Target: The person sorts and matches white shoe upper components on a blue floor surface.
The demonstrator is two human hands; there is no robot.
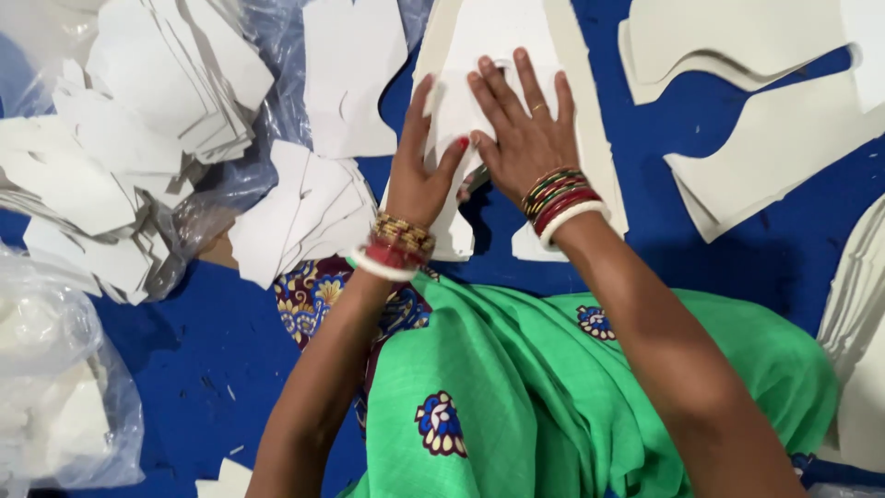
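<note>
Here both hands (pixel 479 152) flat, fingers (pixel 502 83) spread on white cutout (pixel 479 37); loose pcs (pixel 304 207) left.

Loose white cut-outs (pixel 304 217) lie just left of the hands, a clear plastic bag (pixel 64 387) farther left, cream shaped sheets (pixel 774 157) to their right.

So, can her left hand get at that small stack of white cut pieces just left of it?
Probably yes. The left hand rests on the cream sheet, and the fanned stack of white pieces lies right beside its wrist with nothing between them.
</note>
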